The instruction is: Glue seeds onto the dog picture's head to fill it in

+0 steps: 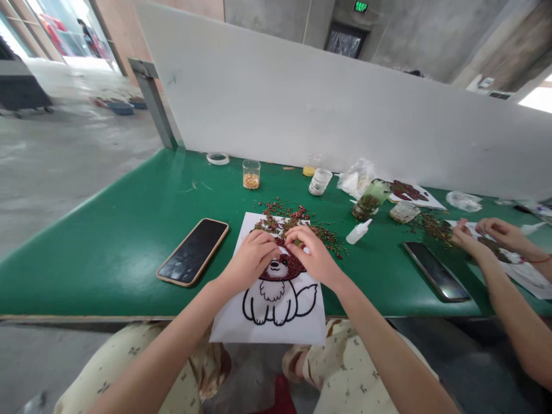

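A white sheet of paper with a printed outline of a seated, bushy-tailed animal lies in front of me, its near end past the table edge. Dark red beans cover much of the animal's head; the body is bare line drawing. My left hand is over the left side of the head, fingers curled and pinched together. My right hand faces it from the right, thumb and fingertips closed. Whatever either hand pinches is too small to make out. Loose red and green beans are scattered beyond and beside the fingers.
A phone lies left of the paper, another phone farther right. Beyond stand a jar of yellow kernels, a tipped clear cup, a white glue bottle and a greenish jar. A co-worker's hands work at right.
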Motion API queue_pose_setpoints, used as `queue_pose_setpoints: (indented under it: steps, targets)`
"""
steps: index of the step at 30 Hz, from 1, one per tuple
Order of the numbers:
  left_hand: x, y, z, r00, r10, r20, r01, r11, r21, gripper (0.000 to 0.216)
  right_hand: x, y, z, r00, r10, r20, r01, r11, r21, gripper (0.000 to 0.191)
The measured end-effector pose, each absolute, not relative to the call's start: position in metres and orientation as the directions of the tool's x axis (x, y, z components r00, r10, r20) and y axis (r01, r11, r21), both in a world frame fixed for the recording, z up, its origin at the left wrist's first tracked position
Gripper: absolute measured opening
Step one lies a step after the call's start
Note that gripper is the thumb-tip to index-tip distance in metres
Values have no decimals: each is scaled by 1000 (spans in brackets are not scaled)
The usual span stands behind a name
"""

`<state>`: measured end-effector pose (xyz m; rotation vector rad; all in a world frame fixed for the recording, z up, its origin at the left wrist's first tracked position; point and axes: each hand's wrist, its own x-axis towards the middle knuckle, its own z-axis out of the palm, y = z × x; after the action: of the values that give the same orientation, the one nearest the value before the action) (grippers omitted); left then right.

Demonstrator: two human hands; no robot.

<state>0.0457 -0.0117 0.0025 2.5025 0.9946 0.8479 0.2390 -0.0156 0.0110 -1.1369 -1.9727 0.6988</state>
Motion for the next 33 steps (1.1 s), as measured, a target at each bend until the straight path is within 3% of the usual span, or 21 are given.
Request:
queue_pose_setpoints:
  steps: [4,10,23,33]
  targets:
    - [24,2,0,473,781,408,690,-616,379,29,256,-7,6,-214,919,330,568,392,-724,8]
    - [-7,24,-9,373,847,378,840,-481,251,31,259,-10,-8,-273,905,327,652,424,-629,9]
    - [-10,34,-9,313,863,396,852,-439,284,35,237,-26,-10,-359,887,290,718,460,-522,10]
    - [-14,33,-9,327,846,422,858,-453,242,39,232,-30,-14,-431,859,276,714,512,-478,11]
